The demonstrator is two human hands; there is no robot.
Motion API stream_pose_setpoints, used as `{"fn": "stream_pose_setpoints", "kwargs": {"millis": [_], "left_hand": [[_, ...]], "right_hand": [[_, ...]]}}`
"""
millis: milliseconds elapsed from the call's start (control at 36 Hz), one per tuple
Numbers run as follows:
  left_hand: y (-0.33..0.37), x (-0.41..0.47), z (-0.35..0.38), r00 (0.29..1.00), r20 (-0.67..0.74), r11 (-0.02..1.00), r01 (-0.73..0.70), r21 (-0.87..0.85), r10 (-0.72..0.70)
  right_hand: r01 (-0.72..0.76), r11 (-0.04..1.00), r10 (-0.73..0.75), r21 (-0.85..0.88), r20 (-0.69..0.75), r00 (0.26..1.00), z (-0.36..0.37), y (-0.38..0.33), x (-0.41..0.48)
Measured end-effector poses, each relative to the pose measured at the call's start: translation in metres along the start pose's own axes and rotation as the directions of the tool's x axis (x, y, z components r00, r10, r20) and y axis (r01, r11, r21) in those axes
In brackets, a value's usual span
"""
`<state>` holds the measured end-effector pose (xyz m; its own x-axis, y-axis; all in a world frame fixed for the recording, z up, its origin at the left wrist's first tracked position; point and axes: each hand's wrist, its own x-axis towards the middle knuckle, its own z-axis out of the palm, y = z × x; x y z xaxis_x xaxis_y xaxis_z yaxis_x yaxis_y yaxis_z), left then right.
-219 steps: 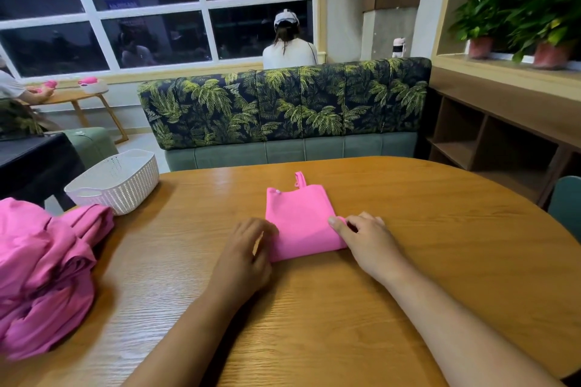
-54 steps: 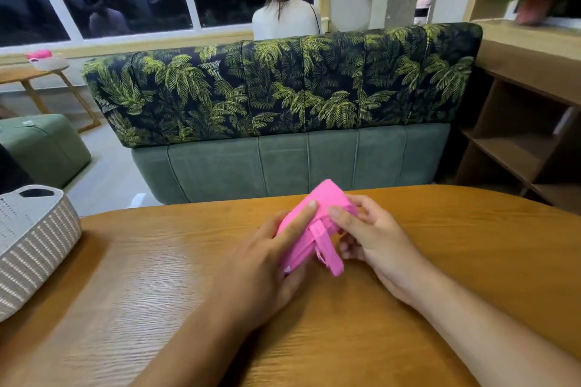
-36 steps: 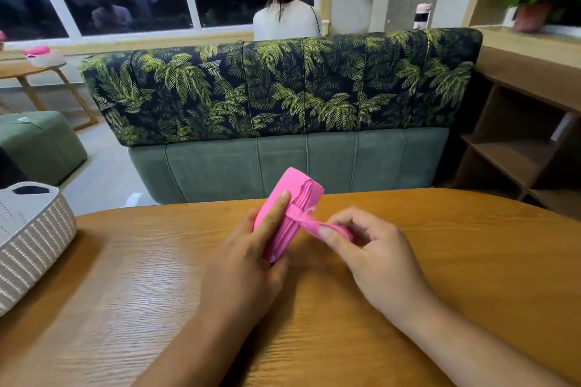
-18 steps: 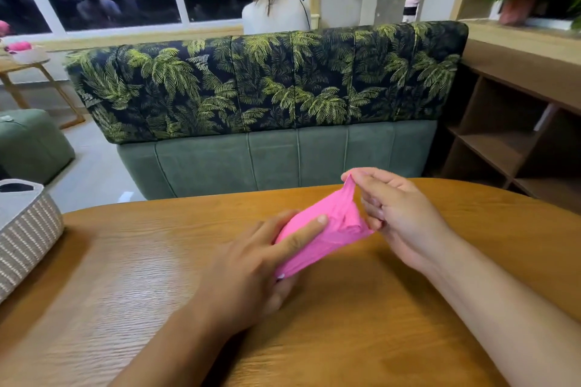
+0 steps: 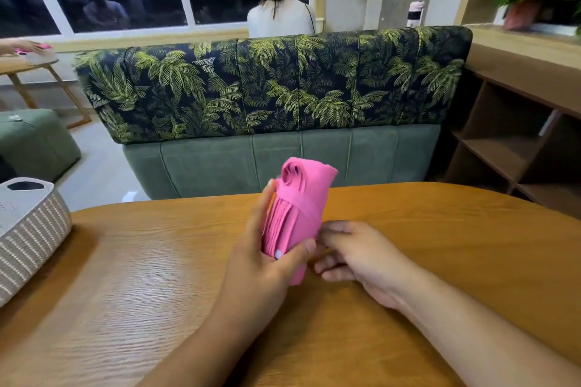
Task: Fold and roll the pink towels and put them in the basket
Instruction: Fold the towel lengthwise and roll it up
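A rolled pink towel [image 5: 298, 207] stands nearly upright above the wooden table [image 5: 141, 276], its spiral end on top and its own pink loop strap wrapped around the middle. My left hand [image 5: 264, 261] grips the lower part of the roll, thumb in front and fingers behind. My right hand [image 5: 352, 254] sits just to the right of the roll, its fingertips at the roll's lower edge with fingers loosely curled. The white woven basket [image 5: 28, 236] stands at the table's left edge, partly cut off by the frame.
A green sofa with a palm-leaf back [image 5: 273, 88] stands right behind the table. A person [image 5: 279, 9] sits beyond it, facing away. Wooden shelves [image 5: 515, 135] lie at the right, a green ottoman [image 5: 34, 141] and a small side table [image 5: 28, 72] at the left.
The flat folded towel has become a roll. Half a second ago my right hand pulled the loop at the roll's end; now the loop sits around the roll, which my left hand holds upright.
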<state>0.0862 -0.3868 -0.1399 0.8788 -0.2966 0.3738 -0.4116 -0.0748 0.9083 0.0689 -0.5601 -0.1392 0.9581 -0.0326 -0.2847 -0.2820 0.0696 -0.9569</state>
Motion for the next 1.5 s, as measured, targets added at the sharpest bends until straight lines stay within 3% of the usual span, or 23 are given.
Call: {"fn": "stream_pose_setpoints", "kwargs": {"millis": [83,167,222,278,333,417,472,556,639,806,917,1028,1139,1194,1250,1306,1333,1361,1417,1500], "left_hand": [[0.001,0.003,0.001,0.995,-0.083,0.997,0.056,-0.059,-0.061],[0.006,-0.003,0.006,0.991,0.0,0.985,0.134,-0.111,-0.135],[0.01,-0.006,0.01,0.967,0.119,0.93,0.248,-0.269,-0.224],[0.008,-0.004,0.01,0.952,0.141,0.9,0.304,-0.312,-0.273],[0.006,0.0,0.004,0.967,0.032,0.947,0.256,-0.196,-0.254],[-0.004,0.005,-0.007,0.972,-0.197,0.992,0.125,-0.018,-0.126],[-0.009,0.011,-0.017,0.97,-0.239,0.997,0.059,0.049,-0.046],[-0.011,0.019,-0.033,0.998,-0.04,0.999,0.04,0.004,-0.04],[-0.006,0.018,-0.038,0.978,0.176,0.989,0.127,-0.07,-0.114],[0.002,0.012,-0.025,0.992,0.097,0.984,0.098,-0.148,-0.084],[0.007,0.01,-0.018,0.996,0.042,0.983,0.09,-0.16,-0.084],[0.009,0.013,-0.016,0.992,-0.032,0.979,0.113,-0.17,-0.12],[-0.001,0.014,-0.018,0.973,-0.141,0.978,0.168,-0.12,-0.184],[-0.007,0.015,-0.019,0.934,-0.236,0.962,0.249,-0.113,-0.269],[-0.008,0.016,-0.017,0.876,-0.317,0.93,0.327,-0.168,-0.365],[-0.005,0.019,-0.013,0.827,-0.304,0.87,0.385,-0.309,-0.474],[-0.001,0.02,-0.011,0.815,-0.271,0.837,0.403,-0.37,-0.512],[0.002,0.021,-0.008,0.812,-0.23,0.809,0.418,-0.412,-0.537],[0.008,0.021,-0.003,0.806,-0.145,0.758,0.455,-0.468,-0.574],[0.006,0.017,0.001,0.828,-0.096,0.799,0.493,-0.345,-0.553]], "right_hand": [[0.159,0.987,-0.159,-0.013,-0.1,0.982,0.005,0.001,-0.001],[0.344,0.929,-0.351,0.137,0.035,0.936,0.005,-0.001,-0.005],[0.387,0.909,-0.405,0.157,0.108,0.908,0.006,0.002,-0.006],[0.393,0.911,-0.402,0.12,0.052,0.914,0.002,0.003,-0.005],[0.37,0.92,-0.376,0.127,0.023,0.926,-0.007,0.002,-0.003],[0.267,0.948,-0.291,0.173,0.137,0.947,-0.018,-0.002,-0.003],[0.227,0.962,-0.257,0.153,0.216,0.942,-0.02,-0.002,-0.005],[0.196,0.978,-0.211,0.078,0.37,0.905,-0.02,-0.001,-0.008],[0.202,0.979,-0.19,0.018,0.438,0.879,-0.021,-0.001,-0.01],[0.186,0.982,-0.184,0.037,0.428,0.885,-0.025,-0.002,-0.01],[0.242,0.967,-0.253,0.077,0.352,0.901,-0.021,0.001,-0.007],[0.242,0.958,-0.267,0.156,0.175,0.948,-0.015,0.003,-0.004],[0.19,0.974,-0.175,0.124,-0.126,0.977,-0.01,0.001,0.003],[0.284,0.958,-0.282,-0.036,-0.286,0.916,-0.01,0.007,0.007],[0.475,0.789,-0.599,-0.39,-0.314,0.737,-0.012,0.012,0.006],[0.605,0.497,-0.832,-0.622,-0.143,0.536,-0.013,0.009,0.001],[0.618,0.352,-0.88,-0.703,-0.024,0.474,-0.011,0.007,-0.003],[0.602,0.234,-0.887,-0.763,0.085,0.453,-0.009,0.005,-0.006],[0.514,0.126,-0.831,-0.848,0.192,0.521,-0.006,0.01,-0.006],[0.438,0.162,-0.786,-0.884,0.153,0.599,-0.008,0.014,-0.004]]}}
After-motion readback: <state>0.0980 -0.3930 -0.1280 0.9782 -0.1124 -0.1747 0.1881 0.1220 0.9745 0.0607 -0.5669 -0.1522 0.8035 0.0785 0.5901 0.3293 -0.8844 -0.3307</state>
